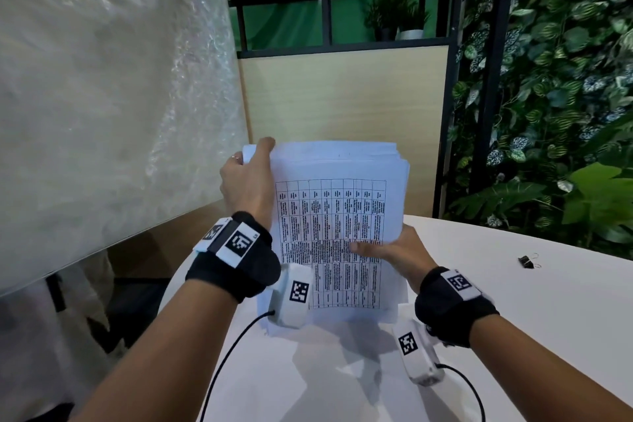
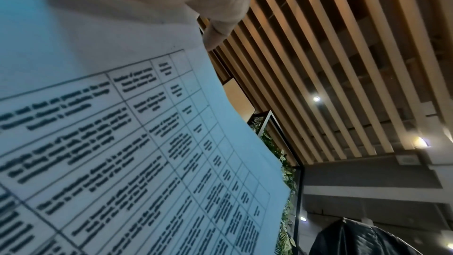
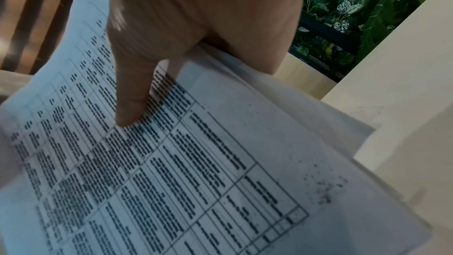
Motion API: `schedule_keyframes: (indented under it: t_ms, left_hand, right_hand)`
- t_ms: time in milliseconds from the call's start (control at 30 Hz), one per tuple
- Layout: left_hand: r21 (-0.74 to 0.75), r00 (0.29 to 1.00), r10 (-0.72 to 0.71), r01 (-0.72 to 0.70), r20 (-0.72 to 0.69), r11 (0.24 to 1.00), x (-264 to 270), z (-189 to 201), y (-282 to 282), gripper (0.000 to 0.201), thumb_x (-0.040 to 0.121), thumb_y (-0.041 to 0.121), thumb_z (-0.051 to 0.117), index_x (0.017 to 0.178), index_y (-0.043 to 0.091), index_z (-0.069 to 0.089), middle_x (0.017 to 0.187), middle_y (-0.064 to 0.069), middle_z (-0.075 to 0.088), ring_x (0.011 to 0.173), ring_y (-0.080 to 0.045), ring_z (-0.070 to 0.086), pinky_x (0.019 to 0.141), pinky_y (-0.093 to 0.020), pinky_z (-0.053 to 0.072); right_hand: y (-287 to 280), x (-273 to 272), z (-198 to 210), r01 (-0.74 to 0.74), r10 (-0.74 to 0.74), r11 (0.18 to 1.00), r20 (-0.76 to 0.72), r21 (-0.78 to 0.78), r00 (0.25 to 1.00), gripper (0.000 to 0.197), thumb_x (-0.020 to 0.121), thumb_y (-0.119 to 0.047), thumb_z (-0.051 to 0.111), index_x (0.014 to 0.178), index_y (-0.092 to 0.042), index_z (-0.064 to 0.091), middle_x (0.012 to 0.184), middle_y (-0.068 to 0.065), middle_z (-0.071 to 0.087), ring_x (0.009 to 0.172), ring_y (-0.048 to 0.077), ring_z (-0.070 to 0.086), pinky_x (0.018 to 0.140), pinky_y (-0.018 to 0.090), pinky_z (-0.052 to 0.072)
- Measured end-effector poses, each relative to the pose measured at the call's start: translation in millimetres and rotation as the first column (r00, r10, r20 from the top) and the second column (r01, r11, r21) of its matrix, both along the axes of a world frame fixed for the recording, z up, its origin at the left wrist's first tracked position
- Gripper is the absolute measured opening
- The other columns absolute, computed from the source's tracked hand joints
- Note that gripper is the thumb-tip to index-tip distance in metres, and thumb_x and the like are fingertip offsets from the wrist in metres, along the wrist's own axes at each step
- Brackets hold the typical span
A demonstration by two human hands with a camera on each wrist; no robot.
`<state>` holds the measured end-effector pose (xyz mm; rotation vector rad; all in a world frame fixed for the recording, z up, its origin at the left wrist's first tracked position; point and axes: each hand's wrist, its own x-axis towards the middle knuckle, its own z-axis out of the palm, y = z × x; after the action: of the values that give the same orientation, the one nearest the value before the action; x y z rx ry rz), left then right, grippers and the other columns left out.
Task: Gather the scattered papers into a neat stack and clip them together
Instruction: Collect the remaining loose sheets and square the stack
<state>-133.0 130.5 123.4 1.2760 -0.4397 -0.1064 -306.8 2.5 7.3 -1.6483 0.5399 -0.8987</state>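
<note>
Both hands hold the papers (image 1: 337, 216) upright over the near edge of the white table (image 1: 513, 312). Our left hand (image 1: 248, 181) grips the upper left corner, thumb in front and fingers hidden behind; our right hand (image 1: 394, 250) grips the right side lower down, its thumb pressed flat on the printed grid of the front sheet while the fingers wrap behind. We see the sheets gathered but not yet square: at the top right several edges step out from one another, and in the right wrist view loose corners fan apart below the thumb (image 3: 132, 104). We judge the step in hand to be the evening-up of the bundle. The black clip (image 1: 527, 262) lies on the table well apart to the right, untouched. The next move, in our judgement, calls for tapping the bottom edge on the table until the edges align, then keeping one hand on the bundle while the other reaches for the clip.
</note>
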Motion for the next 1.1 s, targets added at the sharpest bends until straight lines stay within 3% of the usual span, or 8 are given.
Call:
schedule_keyframes:
  t_ms: [67, 233, 467, 633, 733, 933, 1033, 1100]
  left_hand:
    - [-0.038, 0.999, -0.018, 0.019, 0.026, 0.999, 1.9, 0.1, 1.5, 0.077, 0.076, 0.064, 0.072, 0.134, 0.015, 0.058, 0.139, -0.001, 0.059, 0.129, -0.025, 0.053, 0.108, -0.040, 0.041]
    - [0.048, 0.999, 0.003, -0.005, 0.043, 0.999, 16.2, -7.3, -5.1, 0.030, 0.064, 0.044, 0.068, 0.069, 0.017, 0.058, 0.070, 0.001, 0.060, 0.075, -0.027, 0.059, 0.072, -0.035, 0.050]
    - [0.109, 0.958, -0.112, 0.086, 0.264, 0.990, 31.0, -5.1, -1.0, 0.019, 0.069, 0.040, 0.075, 0.071, 0.020, 0.072, 0.079, -0.003, 0.072, 0.077, -0.022, 0.063, 0.075, -0.035, 0.053]
    - [0.505, 0.667, -0.537, 0.270, 0.517, 0.820, 42.4, 41.0, 38.4, 0.057, 0.051, 0.064, 0.088, 0.091, 0.024, 0.076, 0.083, -0.005, 0.078, 0.067, -0.006, 0.064, 0.065, -0.019, 0.052]
    - [0.772, 0.530, -0.711, 0.155, 0.462, 0.617, 34.8, 48.7, 50.0, 0.067, 0.042, 0.066, 0.087, 0.092, 0.023, 0.077, 0.085, -0.007, 0.079, 0.072, -0.008, 0.068, 0.076, -0.026, 0.052]
    - [0.488, 0.681, -0.547, 0.308, 0.486, 0.817, 48.6, -12.2, 46.0, 0.069, 0.065, 0.044, 0.089, 0.104, -0.007, 0.065, 0.097, -0.022, 0.068, 0.088, -0.022, 0.057, 0.081, -0.043, 0.046]
    - [0.320, 0.768, -0.481, 0.369, 0.424, 0.872, 61.9, -46.0, 53.4, 0.027, 0.081, 0.014, 0.082, 0.103, 0.005, 0.072, 0.109, -0.013, 0.070, 0.096, -0.024, 0.065, 0.092, -0.049, 0.053]
    - [0.235, 0.775, -0.506, 0.449, 0.379, 0.862, 66.5, -65.9, 57.5, 0.041, 0.084, 0.009, 0.077, 0.123, 0.008, 0.067, 0.128, -0.013, 0.069, 0.116, -0.027, 0.066, 0.103, -0.049, 0.051]
  right_hand:
    - [0.0, 0.3, 0.3, -0.003, 0.003, 1.000, 0.000, 0.001, 1.000, 0.060, 0.058, -0.020, 0.092, 0.113, -0.019, 0.068, 0.106, -0.003, 0.076, 0.102, 0.012, 0.071, 0.098, 0.039, 0.052]
    - [-0.3, 0.0, 0.6, -0.018, 0.018, 1.000, -0.005, -0.002, 1.000, 0.058, 0.059, -0.017, 0.091, 0.112, -0.019, 0.068, 0.105, -0.002, 0.076, 0.101, 0.013, 0.071, 0.098, 0.041, 0.052]
    - [-7.1, 2.5, -1.4, 0.155, -0.159, 0.984, -0.038, -0.092, 0.987, 0.057, 0.053, -0.028, 0.095, 0.097, -0.002, 0.071, 0.098, 0.015, 0.076, 0.097, 0.029, 0.072, 0.088, 0.052, 0.056]
    - [-14.5, -6.7, 46.6, 0.177, -0.231, 0.925, -0.127, -0.336, 0.965, 0.034, 0.058, -0.017, 0.092, 0.083, -0.018, 0.070, 0.094, 0.003, 0.074, 0.087, 0.016, 0.071, 0.089, 0.041, 0.057]
    - [-1.4, -8.2, 101.2, 0.068, -0.299, 0.803, -0.301, -0.592, 0.905, 0.032, 0.059, -0.024, 0.092, 0.070, -0.017, 0.063, 0.073, -0.002, 0.068, 0.068, 0.014, 0.066, 0.059, 0.025, 0.050]
    - [17.4, -4.0, 141.5, -0.065, -0.420, 0.564, -0.354, -0.823, 0.835, 0.045, 0.064, -0.046, 0.086, 0.089, -0.021, 0.060, 0.078, -0.004, 0.061, 0.077, 0.024, 0.062, 0.067, 0.033, 0.049]
    - [-12.4, -26.4, 120.1, 0.235, -0.498, 0.714, -0.242, -0.659, 0.833, 0.087, 0.058, -0.062, 0.083, 0.127, -0.025, 0.046, 0.109, -0.009, 0.056, 0.098, 0.016, 0.056, 0.088, 0.035, 0.048]
    - [-25.6, -33.1, 94.1, 0.239, -0.330, 0.915, -0.262, -0.325, 0.907, 0.102, 0.054, -0.065, 0.084, 0.136, -0.019, 0.045, 0.122, -0.007, 0.058, 0.108, 0.012, 0.056, 0.099, 0.034, 0.045]
